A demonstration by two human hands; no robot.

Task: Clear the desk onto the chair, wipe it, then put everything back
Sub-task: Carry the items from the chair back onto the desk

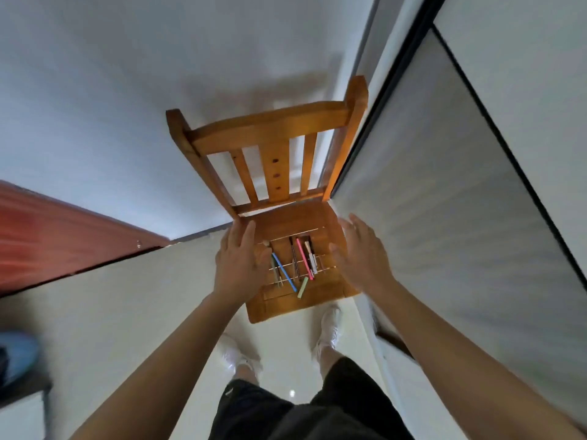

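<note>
Through the head camera, the wooden chair (pixel 287 221) stood on the pale floor (pixel 152 312) just ahead of my white shoes (pixel 330 328), its back toward the white wall (pixel 95 90). Loose pens lay on the slatted seat: a blue pen (pixel 283 270), a pink pen (pixel 304 258), a pale green pen (pixel 302 287) nearest the front edge, and darker ones between. My left hand (pixel 239 262) was spread over the seat's left side, fingers straight, grasping nothing; whether it touched the wood I could not tell. My right hand (pixel 362 252) hung released beside the seat's right edge, fingers relaxed.
</note>
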